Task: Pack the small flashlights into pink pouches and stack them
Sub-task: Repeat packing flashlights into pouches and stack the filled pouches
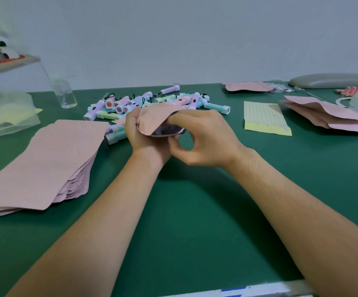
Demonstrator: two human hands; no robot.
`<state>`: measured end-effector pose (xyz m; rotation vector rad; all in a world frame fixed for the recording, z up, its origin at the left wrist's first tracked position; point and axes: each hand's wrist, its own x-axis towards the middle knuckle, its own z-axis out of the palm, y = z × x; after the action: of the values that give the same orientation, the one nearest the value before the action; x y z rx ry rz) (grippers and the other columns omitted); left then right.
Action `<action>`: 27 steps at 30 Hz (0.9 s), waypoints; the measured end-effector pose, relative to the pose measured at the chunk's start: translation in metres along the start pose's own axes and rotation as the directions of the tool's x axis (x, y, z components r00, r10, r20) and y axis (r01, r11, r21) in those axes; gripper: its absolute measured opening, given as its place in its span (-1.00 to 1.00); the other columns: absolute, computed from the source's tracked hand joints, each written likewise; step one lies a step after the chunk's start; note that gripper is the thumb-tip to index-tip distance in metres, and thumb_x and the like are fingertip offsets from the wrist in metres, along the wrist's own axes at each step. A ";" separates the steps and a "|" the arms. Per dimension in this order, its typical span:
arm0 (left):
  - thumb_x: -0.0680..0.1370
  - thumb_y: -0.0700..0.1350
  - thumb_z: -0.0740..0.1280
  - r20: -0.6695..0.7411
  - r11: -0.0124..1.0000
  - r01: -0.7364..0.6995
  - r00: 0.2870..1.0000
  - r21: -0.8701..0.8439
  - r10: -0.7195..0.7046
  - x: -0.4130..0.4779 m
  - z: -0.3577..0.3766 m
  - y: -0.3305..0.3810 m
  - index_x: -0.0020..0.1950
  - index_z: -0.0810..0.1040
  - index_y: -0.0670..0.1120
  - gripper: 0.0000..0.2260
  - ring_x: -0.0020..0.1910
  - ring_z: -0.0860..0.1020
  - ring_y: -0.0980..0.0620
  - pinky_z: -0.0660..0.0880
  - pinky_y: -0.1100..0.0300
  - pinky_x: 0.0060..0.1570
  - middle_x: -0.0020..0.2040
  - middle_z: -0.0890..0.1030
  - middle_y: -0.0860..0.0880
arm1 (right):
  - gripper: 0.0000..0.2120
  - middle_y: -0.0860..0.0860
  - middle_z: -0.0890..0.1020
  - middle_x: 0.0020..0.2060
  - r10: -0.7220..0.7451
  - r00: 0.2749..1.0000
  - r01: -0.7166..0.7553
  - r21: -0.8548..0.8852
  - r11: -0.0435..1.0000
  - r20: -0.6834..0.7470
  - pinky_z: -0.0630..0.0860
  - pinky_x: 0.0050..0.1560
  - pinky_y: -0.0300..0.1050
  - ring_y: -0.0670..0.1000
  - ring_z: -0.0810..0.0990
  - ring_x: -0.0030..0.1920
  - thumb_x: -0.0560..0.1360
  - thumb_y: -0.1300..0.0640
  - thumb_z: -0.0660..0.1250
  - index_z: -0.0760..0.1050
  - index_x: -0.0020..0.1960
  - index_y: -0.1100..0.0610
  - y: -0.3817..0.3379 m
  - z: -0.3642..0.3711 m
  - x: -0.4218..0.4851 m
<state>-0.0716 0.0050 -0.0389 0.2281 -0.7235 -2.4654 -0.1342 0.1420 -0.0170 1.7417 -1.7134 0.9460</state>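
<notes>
Both my hands hold one pink pouch [152,118] above the green table [195,211], in front of a pile of small pastel flashlights [152,101]. My left hand [139,133] grips the pouch's left side. My right hand [203,138] pinches its right edge, and the pouch mouth gapes towards me, showing a dark shiny inside. A thick stack of empty pink pouches [45,163] lies to the left. Several pink pouches [328,116] are piled at the right.
A yellow dotted sheet [265,118] lies right of the flashlights. A clear bottle [64,93] and a clear plastic bag [4,112] stand at the back left. Another pink pouch [248,86], a grey oblong object [328,80] and small tools sit at the back right.
</notes>
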 end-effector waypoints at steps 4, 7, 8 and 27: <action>0.62 0.18 0.19 0.007 0.996 0.026 1.000 -0.081 -0.025 0.001 -0.001 0.004 0.29 0.51 -0.18 -0.53 0.10 0.63 -0.25 0.57 -0.09 0.21 0.16 0.64 -0.27 | -0.94 -0.43 0.37 -0.33 0.004 0.951 0.042 0.142 0.989 -0.309 0.31 -0.22 -0.37 -0.37 0.42 -0.33 0.37 0.35 0.36 0.60 -0.17 0.28 0.000 -0.005 0.000; 0.62 0.18 0.23 0.040 0.987 0.061 0.998 -0.152 -0.056 0.002 -0.002 0.005 0.21 0.61 -0.23 -0.52 0.15 0.62 -0.30 0.66 -0.14 0.06 0.19 0.64 -0.30 | -0.84 -0.31 0.42 -0.19 0.109 0.928 -0.075 0.107 0.991 -0.357 0.28 -0.26 -0.35 -0.16 0.38 -0.42 0.38 0.35 0.30 0.61 -0.08 0.25 0.012 -0.007 0.001; 0.61 0.18 0.24 0.057 0.984 0.090 0.995 -0.155 -0.082 0.001 -0.002 0.005 0.13 0.67 -0.26 -0.49 0.17 0.62 -0.31 0.65 -0.16 0.11 0.18 0.64 -0.30 | -0.76 -0.23 0.46 -0.15 0.132 0.935 -0.119 0.059 0.991 -0.329 0.31 -0.30 -0.30 -0.10 0.35 -0.42 0.37 0.34 0.31 0.65 0.00 0.22 0.016 -0.007 0.000; 0.25 0.39 0.58 -0.066 0.979 0.067 0.996 0.192 -0.055 0.009 -0.012 0.010 0.39 0.54 -0.07 -0.15 0.34 0.62 -0.12 0.45 -0.14 0.45 0.33 0.65 -0.11 | -0.87 0.08 0.63 -0.15 0.568 0.788 -0.398 0.508 0.764 -0.236 0.38 -0.44 -0.16 0.13 0.51 -0.52 0.61 0.12 0.42 0.59 -0.12 0.04 0.039 -0.018 0.005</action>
<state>-0.0707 -0.0122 -0.0432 0.4017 -0.9454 -2.4335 -0.1752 0.1499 -0.0063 1.2083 -1.8157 1.8993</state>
